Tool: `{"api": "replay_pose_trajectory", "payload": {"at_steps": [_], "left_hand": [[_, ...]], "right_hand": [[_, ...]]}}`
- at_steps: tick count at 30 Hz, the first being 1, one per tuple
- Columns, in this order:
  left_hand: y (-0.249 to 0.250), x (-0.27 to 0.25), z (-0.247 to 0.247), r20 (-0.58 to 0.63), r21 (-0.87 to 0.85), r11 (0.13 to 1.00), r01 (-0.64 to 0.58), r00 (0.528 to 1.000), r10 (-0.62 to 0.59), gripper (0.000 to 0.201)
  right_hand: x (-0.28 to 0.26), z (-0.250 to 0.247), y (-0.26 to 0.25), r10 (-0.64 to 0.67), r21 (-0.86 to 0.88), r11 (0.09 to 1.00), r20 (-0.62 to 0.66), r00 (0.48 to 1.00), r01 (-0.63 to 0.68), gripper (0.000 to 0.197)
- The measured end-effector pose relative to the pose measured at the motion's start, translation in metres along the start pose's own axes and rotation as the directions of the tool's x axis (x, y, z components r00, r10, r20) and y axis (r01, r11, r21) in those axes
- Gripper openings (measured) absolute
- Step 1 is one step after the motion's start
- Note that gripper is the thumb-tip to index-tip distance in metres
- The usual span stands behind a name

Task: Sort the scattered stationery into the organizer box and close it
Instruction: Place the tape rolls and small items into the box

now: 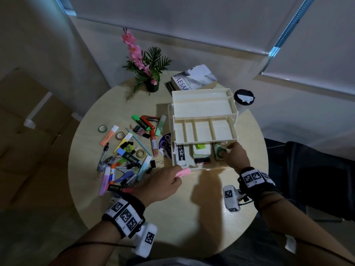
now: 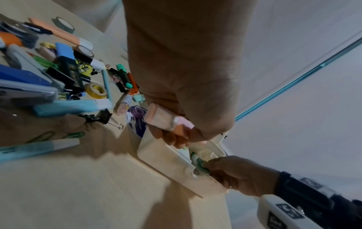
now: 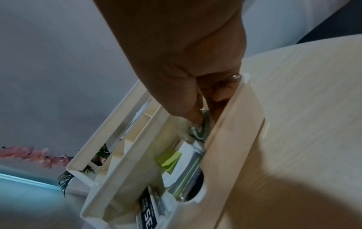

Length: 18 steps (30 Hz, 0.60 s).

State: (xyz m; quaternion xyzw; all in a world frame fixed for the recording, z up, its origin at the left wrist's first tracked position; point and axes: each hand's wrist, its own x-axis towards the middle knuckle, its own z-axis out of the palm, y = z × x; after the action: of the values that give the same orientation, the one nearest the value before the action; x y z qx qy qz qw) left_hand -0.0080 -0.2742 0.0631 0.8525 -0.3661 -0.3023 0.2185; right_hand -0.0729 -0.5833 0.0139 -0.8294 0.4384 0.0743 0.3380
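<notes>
Left hand (image 1: pixel 163 184) is hovering low over the bench (image 1: pixel 192 217), near its middle, just in front of the organizer box (image 1: pixel 204 127). Its grip is closing around a pink highlighter (image 1: pixel 183 172); in the left wrist view, fingers (image 2: pixel 168 136) are curling under the pen's barrel while the cap end is sticking out toward the box.

Right hand (image 1: pixel 235 156) is reaching into the right-hand compartment of the box's bottom tier. Thumb and fingers are pinching a green-and-white tape roll (image 1: pixel 220 151), which is sitting inside that compartment against the front wall. The right wrist view is showing the fingertips (image 3: pixel 195 119) pressing on the roll (image 3: pixel 199 130).

The box is standing toward the bench's far right edge, with its upper trays fanning back, open. Green sticky notes (image 1: pixel 200 145) are lying in the bottom tier's middle compartment.

Scattered stationery (image 1: pixel 126 150) is lying in a heap toward the bench's left edge: highlighters, binder clips, tape rolls, staplers.
</notes>
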Motion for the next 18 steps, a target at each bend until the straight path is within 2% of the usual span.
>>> {"api": "replay_pose_trajectory", "payload": {"at_steps": [5, 9, 12, 15, 18], "left_hand": [[0.017, -0.001, -0.004, 0.012, -0.014, 1.0, -0.007, 1.0, 0.007, 0.023], [0.012, -0.006, -0.005, 0.031, -0.062, 0.997, 0.044, 0.999, -0.042, 0.019], [0.003, -0.008, -0.005, 0.019, -0.095, 0.992, 0.078, 0.997, -0.077, 0.027], [-0.001, -0.006, -0.006, 0.012, -0.148, 0.984, 0.096, 0.995, -0.096, 0.021], [-0.003, -0.004, -0.005, 0.006, -0.188, 0.977, 0.099, 0.995, -0.1, 0.014]], "right_hand": [[0.003, 0.001, -0.002, -0.059, -0.245, 0.967, 0.05, 0.997, 0.069, 0.032], [0.002, 0.003, -0.003, -0.085, -0.394, 0.916, 0.0, 0.996, 0.078, 0.031], [0.0, 0.006, -0.003, -0.144, -0.44, 0.89, -0.028, 0.989, 0.117, 0.028], [-0.006, 0.007, -0.005, -0.23, -0.422, 0.885, -0.032, 0.973, 0.196, 0.026], [-0.01, 0.009, -0.008, -0.317, -0.375, 0.886, -0.057, 0.947, 0.273, 0.041]]}}
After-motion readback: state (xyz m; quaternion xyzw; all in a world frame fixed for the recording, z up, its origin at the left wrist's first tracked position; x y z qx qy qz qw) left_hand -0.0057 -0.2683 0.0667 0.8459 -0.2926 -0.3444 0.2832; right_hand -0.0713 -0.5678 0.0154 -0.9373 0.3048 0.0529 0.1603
